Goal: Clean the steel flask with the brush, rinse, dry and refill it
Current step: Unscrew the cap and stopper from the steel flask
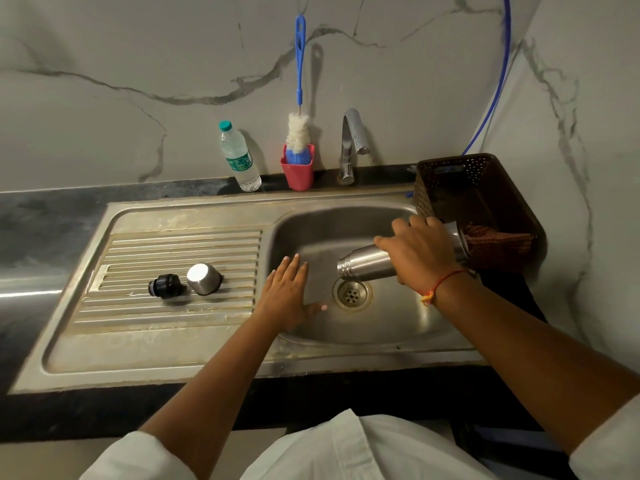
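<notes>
The right hand [424, 251] grips the steel flask [370, 266] round its body, fingers curled over it. The flask is uncapped and tipped almost flat over the sink [173, 355] basin. Its matte body narrows to a threaded neck, and the mouth points left, just above the drain [352, 294]. The left hand [285, 294] hovers at the basin's left edge, fingers straight and spread. The steel cap [203, 278] and black stopper [165, 285] lie on the drainboard. The brush [298, 133] stands in a red holder [298, 173] at the back edge.

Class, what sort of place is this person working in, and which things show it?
Probably a home kitchen's wash-up spot: a steel sink with a ribbed drainboard, a tap at the marbled wall, and a bottle brush standing in a red cup.
</notes>
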Tool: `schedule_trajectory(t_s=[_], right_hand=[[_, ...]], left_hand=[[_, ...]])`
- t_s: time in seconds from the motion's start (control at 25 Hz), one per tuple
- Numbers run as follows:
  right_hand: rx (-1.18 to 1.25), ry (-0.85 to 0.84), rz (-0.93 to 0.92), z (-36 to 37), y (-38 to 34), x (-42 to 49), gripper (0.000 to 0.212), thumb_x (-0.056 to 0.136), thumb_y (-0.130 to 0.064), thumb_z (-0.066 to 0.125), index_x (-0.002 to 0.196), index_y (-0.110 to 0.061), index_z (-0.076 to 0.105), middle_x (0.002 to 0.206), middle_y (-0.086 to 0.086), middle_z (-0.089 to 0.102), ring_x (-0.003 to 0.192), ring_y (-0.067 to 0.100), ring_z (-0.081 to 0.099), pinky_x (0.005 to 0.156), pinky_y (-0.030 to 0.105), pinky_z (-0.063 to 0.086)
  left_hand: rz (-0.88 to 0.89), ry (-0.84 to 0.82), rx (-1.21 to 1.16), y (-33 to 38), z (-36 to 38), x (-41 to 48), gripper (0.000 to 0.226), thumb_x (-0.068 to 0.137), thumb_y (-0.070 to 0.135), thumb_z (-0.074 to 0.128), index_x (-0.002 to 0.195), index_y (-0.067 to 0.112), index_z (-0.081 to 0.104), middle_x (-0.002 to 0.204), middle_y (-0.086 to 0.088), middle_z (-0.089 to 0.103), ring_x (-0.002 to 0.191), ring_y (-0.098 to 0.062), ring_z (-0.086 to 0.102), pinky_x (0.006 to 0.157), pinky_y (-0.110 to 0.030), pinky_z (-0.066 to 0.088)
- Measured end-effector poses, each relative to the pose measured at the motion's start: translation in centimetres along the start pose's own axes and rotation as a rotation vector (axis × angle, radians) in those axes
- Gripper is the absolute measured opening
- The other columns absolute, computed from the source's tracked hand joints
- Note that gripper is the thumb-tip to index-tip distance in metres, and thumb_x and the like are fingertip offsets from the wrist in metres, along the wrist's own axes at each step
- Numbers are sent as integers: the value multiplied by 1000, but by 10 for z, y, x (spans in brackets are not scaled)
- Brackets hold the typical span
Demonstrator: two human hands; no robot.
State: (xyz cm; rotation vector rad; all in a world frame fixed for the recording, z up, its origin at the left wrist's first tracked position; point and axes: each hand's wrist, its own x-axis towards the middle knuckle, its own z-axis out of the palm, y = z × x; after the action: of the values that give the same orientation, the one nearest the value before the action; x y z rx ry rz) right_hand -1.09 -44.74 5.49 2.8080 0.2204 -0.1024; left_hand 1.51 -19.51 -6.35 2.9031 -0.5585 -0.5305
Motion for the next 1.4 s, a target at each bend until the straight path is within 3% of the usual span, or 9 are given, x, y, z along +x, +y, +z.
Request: schedule_trajectory(t_s=[0.4,0.68,0.88,1.04,1.16,1.4], right_hand=[[30,80,-106,3,8,9,48,80,-32,71,125,-37,55,111,-3,63,109,28,51,87,40,39],[150,24,-216,23,1,12,53,65,-54,77,110,-35,57,102,-4,63,97,26,56,72,35,38],[480,-121,-176,33,-8,17,63,59,-60,70,116,-37,56,101,-7,67,88,21,61,70,32,50],[958,-306,-135,20,-23,27,63,66,-59,79,121,-35,58,107,-11,65,90,10,62,75,30,54],[1146,-423,-83,-2,-54,42,77,67,-62,79,131,-30,50,115,-5,61,95,15,64,82,36,57],[1379,-603,-83,-72,-138,82,47,85,-57,66,120,-28,58,107,6,69,93,24,70,76,35,59]], left_hand=[[-128,71,-9,14,0,-21,112,87,75,56,164,15,1,172,-7,-10,158,-25,-12,127,-46,2],[-210,75,-42,16,6,-43,115,85,72,61,164,16,-1,172,-5,-11,158,-25,-13,127,-47,1],[-247,166,-131,13,-3,-61,116,86,62,69,164,12,0,172,-7,-4,158,-25,-7,128,-43,1],[-71,329,-221,9,-10,-73,120,78,46,83,164,15,4,171,-4,5,158,-22,4,129,-45,12],[36,414,-251,-1,-22,-76,119,76,39,87,163,23,7,171,-4,5,157,-22,6,126,-38,11],[127,743,-151,-75,-54,-86,95,78,35,86,155,12,37,165,-9,30,156,-28,18,126,-47,22]])
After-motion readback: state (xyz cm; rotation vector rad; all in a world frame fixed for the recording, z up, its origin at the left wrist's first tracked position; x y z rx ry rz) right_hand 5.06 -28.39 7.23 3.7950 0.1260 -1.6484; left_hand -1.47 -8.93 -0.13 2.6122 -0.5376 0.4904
